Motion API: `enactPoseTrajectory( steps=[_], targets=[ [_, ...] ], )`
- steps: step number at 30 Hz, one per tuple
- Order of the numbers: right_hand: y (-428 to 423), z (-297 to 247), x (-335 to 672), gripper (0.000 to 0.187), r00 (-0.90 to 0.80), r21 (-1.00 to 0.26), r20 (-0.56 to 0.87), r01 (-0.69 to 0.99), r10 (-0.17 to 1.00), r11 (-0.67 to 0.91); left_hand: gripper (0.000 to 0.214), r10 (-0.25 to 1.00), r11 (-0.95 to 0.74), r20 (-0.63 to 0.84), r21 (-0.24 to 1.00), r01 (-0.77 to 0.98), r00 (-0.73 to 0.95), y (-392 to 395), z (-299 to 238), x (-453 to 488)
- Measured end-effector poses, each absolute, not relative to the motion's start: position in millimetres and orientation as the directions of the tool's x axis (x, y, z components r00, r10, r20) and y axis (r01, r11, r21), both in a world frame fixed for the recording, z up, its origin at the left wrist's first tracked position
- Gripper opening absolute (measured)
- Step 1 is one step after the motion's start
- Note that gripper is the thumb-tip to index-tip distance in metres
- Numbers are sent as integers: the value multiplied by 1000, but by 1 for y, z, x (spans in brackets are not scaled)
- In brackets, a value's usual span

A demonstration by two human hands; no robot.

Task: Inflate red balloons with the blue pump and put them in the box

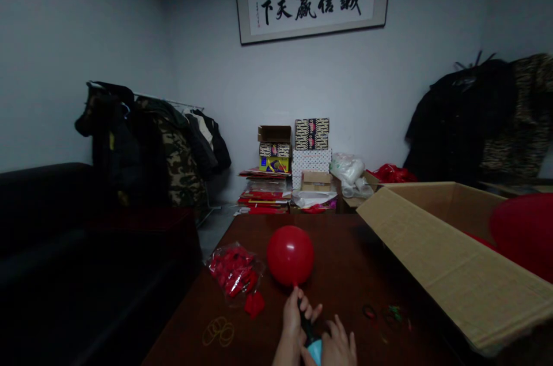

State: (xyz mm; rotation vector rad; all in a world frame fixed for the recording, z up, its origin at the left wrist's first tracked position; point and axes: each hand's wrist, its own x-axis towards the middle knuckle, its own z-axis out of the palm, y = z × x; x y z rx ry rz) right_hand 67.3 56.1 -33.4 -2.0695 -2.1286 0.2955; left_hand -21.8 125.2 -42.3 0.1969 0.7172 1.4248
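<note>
A red balloon (pixel 290 255), partly inflated, stands above the dark table with its neck pointing down toward me. My left hand (pixel 294 317) is closed around the balloon's neck and the black nozzle of a hand pump (pixel 315 350). The pump's light blue body runs toward the bottom edge, where my right hand (pixel 339 347) grips it, its thumb on the left and its fingers on the right. Left of the balloon lies a clear plastic bag of red balloons (pixel 233 271), with a loose uninflated red balloon (pixel 254 304) beside it.
Yellow rubber bands (pixel 218 331) lie on the wooden table (pixel 337 239) at front left. Dark and coloured small bands (pixel 391 314) lie at right. A big open cardboard box (pixel 458 262) with red balloons stands at right. Stacked boxes (pixel 311 164) stand behind; a black sofa (pixel 108 291) is left.
</note>
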Motion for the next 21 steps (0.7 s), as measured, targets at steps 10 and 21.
enactPoseTrajectory(
  steps=[10,21],
  targets=[
    [54,-2,89,58,-19,-305,-2,952,1000,17,28,969,84,-244,511,-856,-51,132,-13,-4],
    [41,-6,104,51,-67,-286,15,956,998,68,28,957,60,-273,510,-858,-96,126,-8,3]
  ],
)
